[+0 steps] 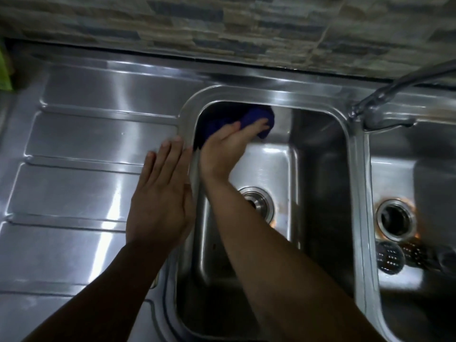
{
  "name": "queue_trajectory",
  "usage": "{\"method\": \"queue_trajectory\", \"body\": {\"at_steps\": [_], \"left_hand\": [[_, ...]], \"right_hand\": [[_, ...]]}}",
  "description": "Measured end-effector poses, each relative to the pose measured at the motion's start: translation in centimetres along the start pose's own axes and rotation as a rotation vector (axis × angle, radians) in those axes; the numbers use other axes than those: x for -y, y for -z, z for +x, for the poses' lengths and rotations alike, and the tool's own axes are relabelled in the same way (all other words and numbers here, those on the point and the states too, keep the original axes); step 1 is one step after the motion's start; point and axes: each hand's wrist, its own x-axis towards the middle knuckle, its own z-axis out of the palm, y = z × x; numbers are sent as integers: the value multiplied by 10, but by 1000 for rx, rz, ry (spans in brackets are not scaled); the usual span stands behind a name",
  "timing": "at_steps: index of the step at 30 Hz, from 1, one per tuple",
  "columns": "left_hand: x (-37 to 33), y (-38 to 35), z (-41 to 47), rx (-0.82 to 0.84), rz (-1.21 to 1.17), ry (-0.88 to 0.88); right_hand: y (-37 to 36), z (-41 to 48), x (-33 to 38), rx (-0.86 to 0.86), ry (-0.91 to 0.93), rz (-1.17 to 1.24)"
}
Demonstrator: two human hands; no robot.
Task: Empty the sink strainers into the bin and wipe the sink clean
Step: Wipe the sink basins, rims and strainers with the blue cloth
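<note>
Fingers (pixel 257 125) of the right hand (pixel 227 146) lie close together and fairly straight over a bunched blue cloth (pixel 256 114). They press it into the far-left corner of the left basin (pixel 318 169), with the thumb standing apart on the near side. The cloth sits under and just beyond those fingers, its bulk running left to right along the far wall, and its left part is lost in shadow. The right hand is the one on it. The left hand (pixel 160 201) rests flat on the drainboard (pixel 86 144), just left of the right wrist. Its fingers are straight and slightly spread, their tips at the basin rim, holding nothing.

Wiping looks under way, and the bare steel lies mostly rightward along the wall and nearer, down the floor.

Nearer than the fingers, the left drain (pixel 262 206) is half hidden by the forearm. Well to the right, the right basin (pixel 394 174) shows an open drain (pixel 394 217) ringed with rusty stain. Two perforated strainers (pixel 389 260) lie just nearer than it, the right one blurred. The faucet (pixel 385 102) rises between the basins. The steel counter is glossy, the room is dim, and a stone-pattern tiled wall (pixel 222 21) stands behind.
</note>
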Motion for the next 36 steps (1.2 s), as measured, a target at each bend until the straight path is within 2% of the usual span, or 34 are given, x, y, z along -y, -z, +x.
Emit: {"method": "queue_trajectory", "body": {"at_steps": [2, 4, 6, 9, 12, 14, 15, 16, 17, 18, 20, 22, 24, 29, 33, 34, 36], "left_hand": [[1, 0, 0, 10, -2, 1], [0, 0, 0, 14, -11, 15], [0, -1, 0, 4, -21, 20], [-1, -1, 0, -13, -16, 9], [-2, 0, -1, -11, -12, 8], [-1, -1, -1, -21, -9, 3], [0, -2, -1, -25, -11, 2], [1, -2, -1, -26, -12, 3], [1, -2, -1, -23, -11, 6], [2, -3, -2, -19, -5, 5], [2, -3, -2, -11, 9, -1], [2, -3, -2, -11, 9, -4], [1, -2, -1, -20, -6, 1], [-2, 1, -2, -15, -11, 9], [-3, 2, -2, -12, -1, 10], [-3, 1, -2, -15, 0, 8], [-2, 1, -2, -15, 3, 9]], "right_hand": [[16, -5, -16, 179, 252, -90], [43, 8, -35, 308, 358, -152], [65, 30, -44, 186, 352, -207], [72, 56, -37, -69, 212, -143], [65, 59, -43, -95, 310, -244], [67, 55, -60, 46, 338, -414], [71, 48, -67, 113, 374, -582], [69, 44, -79, 238, 475, -849], [67, 41, -95, 416, 586, -1014], [66, 35, -106, 607, 634, -1085], [63, 27, -112, 919, 747, -1040], [60, 33, -114, 971, 845, -1034], [74, 45, -119, 943, 805, -1127], [146, 84, -142, 706, 526, -1311], [133, 70, -132, 605, 398, -1287], [122, 62, -128, 635, 380, -1261], [108, 37, -122, 819, 505, -1237]]}}
